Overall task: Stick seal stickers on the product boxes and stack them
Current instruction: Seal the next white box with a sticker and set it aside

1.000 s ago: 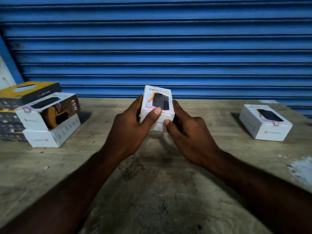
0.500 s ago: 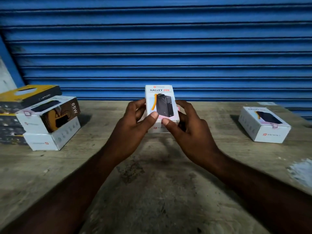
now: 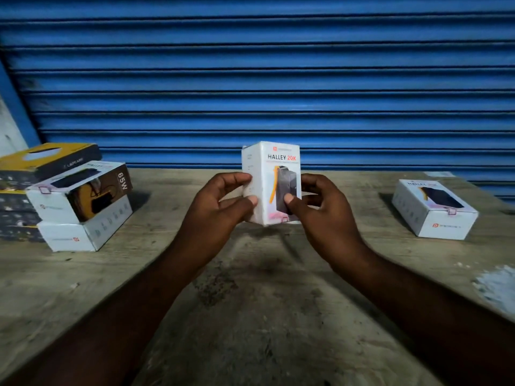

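**Centre.** We see the box (image 3: 274, 174), white and marked "HALLEY 20K", held upright over the desk (image 3: 264, 316). Its printed front is turned to us, and one side face shows at its nine o'clock.

**Hands.** The left hand (image 3: 217, 210) grips that side face, with the thumb (image 3: 252, 201) on the near edge and the fingers curled over the side. The right hand (image 3: 326, 215) grips the box from three o'clock. Its thumb (image 3: 288, 197) presses on the lower front and its fingers wrap round the far side.

**Seal.** A small pinkish sticker (image 3: 284, 218) sits at the box's bottom edge, at six o'clock; blur hides its detail.

**Surroundings.**
- Well apart at three o'clock, we find a second box (image 3: 437, 215) of the same print lying flat on the desk.
- At nine o'clock stands a stack: the 65W box (image 3: 83, 190) rests askew on a plain bottom box (image 3: 83, 235).
- Just behind these, farther left, a yellow box (image 3: 47, 157) tops a dark pile cut by the frame edge.
- Behind the desk, at twelve o'clock, a blue roller shutter (image 3: 250, 79) fills the background.
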The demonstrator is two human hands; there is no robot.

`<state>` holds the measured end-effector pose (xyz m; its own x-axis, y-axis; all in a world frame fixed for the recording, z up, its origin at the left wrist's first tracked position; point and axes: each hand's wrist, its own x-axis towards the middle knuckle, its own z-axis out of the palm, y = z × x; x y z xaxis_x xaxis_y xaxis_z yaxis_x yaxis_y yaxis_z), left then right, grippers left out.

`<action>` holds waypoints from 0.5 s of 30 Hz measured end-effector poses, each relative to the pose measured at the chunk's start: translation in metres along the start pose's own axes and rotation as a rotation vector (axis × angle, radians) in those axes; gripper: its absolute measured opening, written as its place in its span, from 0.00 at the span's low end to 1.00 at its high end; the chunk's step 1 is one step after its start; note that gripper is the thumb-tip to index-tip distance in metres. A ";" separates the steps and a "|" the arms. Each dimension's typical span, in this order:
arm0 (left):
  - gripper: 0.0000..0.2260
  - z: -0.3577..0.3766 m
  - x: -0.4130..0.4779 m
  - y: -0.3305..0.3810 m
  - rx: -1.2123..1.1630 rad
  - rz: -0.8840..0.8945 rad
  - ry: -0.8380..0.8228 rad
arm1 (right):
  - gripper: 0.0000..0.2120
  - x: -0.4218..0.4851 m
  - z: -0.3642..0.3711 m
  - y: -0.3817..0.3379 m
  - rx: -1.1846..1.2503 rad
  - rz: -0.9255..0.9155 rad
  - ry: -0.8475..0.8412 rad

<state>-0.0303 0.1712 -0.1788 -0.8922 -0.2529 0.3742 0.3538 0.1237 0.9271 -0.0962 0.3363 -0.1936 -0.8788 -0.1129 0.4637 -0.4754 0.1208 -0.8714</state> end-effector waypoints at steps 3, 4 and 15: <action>0.14 -0.002 0.001 -0.001 0.033 0.027 0.026 | 0.15 0.001 0.001 0.001 -0.012 0.000 0.009; 0.15 -0.001 0.001 -0.002 0.038 0.038 0.033 | 0.16 0.001 0.001 0.000 0.013 -0.001 0.014; 0.20 0.001 0.000 0.003 -0.001 0.100 0.080 | 0.29 -0.008 0.000 -0.017 0.100 0.072 -0.233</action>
<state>-0.0292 0.1721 -0.1763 -0.8269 -0.3153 0.4656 0.4405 0.1514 0.8849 -0.0808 0.3355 -0.1828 -0.8714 -0.3329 0.3604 -0.3948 0.0397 -0.9179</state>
